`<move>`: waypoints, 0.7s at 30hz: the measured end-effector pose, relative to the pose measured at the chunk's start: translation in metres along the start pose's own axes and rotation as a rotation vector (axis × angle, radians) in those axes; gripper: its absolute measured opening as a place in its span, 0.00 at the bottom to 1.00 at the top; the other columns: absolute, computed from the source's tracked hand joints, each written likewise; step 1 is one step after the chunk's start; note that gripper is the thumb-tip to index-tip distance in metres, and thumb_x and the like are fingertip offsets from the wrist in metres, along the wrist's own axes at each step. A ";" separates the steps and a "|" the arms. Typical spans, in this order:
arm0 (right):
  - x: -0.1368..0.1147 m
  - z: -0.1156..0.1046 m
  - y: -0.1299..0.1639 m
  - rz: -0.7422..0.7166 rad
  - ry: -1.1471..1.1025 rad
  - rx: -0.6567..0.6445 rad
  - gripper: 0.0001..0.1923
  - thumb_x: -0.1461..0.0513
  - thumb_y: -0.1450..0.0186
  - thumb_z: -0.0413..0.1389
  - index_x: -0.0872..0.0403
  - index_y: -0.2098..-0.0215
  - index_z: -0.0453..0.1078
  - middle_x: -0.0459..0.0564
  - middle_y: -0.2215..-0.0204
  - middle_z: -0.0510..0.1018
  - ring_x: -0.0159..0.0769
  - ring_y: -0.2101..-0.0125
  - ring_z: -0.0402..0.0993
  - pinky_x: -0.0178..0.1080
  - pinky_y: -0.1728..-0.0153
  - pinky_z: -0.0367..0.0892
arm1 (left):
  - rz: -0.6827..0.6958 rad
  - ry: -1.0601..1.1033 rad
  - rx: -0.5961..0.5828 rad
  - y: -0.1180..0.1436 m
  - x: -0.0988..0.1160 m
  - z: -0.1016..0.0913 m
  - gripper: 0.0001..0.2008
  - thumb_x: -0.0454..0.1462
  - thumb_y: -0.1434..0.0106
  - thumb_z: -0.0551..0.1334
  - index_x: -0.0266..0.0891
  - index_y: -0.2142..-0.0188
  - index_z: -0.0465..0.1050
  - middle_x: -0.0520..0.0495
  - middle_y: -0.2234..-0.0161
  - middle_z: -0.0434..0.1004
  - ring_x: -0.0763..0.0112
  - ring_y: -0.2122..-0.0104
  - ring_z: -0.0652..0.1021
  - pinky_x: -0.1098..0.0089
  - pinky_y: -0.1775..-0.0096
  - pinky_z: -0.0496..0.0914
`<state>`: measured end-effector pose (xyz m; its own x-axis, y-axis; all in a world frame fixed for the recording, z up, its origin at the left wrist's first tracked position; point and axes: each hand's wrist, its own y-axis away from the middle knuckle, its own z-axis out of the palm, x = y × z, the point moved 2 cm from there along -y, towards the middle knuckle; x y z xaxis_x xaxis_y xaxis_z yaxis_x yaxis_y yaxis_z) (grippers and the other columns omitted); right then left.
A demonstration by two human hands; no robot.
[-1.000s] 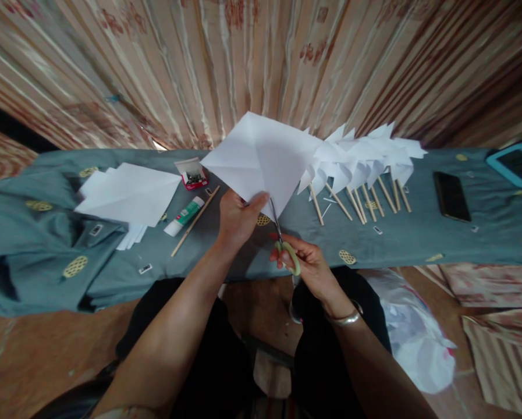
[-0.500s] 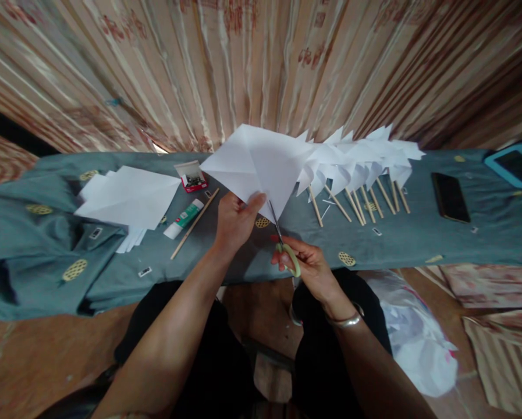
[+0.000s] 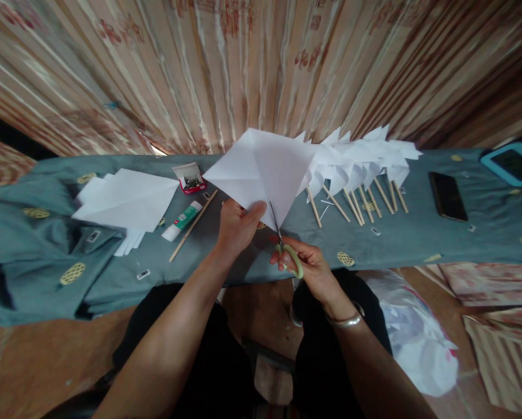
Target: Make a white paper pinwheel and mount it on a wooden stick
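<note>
I'm watching the left hand (image 3: 237,227) pinching the creased white paper square (image 3: 263,169) above the table edge; the right hand (image 3: 308,267) is gripping green-handled scissors (image 3: 282,244), cutting at its lower corner. Risk: the thumb is sitting just beside the blades; the cut could drift off the crease.

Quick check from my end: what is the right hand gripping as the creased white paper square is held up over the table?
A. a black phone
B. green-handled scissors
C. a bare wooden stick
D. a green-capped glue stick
B: the right hand has its fingers through the green-handled scissors, blades at the lower corner of the creased white paper square pinched by the left hand.
</note>
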<state>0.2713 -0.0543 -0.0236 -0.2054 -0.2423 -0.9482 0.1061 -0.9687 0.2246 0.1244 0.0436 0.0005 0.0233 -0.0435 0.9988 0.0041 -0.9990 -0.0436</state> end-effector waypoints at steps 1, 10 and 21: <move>0.000 0.000 0.000 -0.006 0.003 0.006 0.23 0.48 0.46 0.68 0.49 0.56 0.79 0.45 0.73 0.80 0.29 0.77 0.71 0.33 0.75 0.67 | -0.014 0.012 -0.012 0.001 0.001 0.001 0.08 0.39 0.49 0.65 0.38 0.79 0.70 0.54 0.83 0.69 0.75 0.83 0.69 0.74 0.81 0.68; 0.002 -0.001 -0.001 0.012 0.003 0.006 0.22 0.49 0.47 0.69 0.50 0.57 0.79 0.44 0.74 0.79 0.28 0.77 0.70 0.33 0.73 0.69 | 0.001 0.051 -0.015 0.002 0.001 0.001 0.07 0.39 0.49 0.64 0.38 0.78 0.71 0.54 0.82 0.71 0.75 0.83 0.71 0.75 0.81 0.69; 0.004 0.000 -0.003 -0.009 -0.005 0.019 0.22 0.48 0.47 0.69 0.49 0.58 0.79 0.44 0.76 0.79 0.27 0.78 0.69 0.34 0.74 0.69 | -0.007 0.034 -0.011 0.002 0.003 0.000 0.07 0.39 0.49 0.64 0.38 0.78 0.71 0.54 0.83 0.71 0.74 0.84 0.71 0.73 0.80 0.69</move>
<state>0.2701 -0.0523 -0.0279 -0.2111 -0.2341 -0.9490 0.0857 -0.9716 0.2206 0.1248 0.0411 0.0030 -0.0112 -0.0364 0.9993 -0.0070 -0.9993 -0.0365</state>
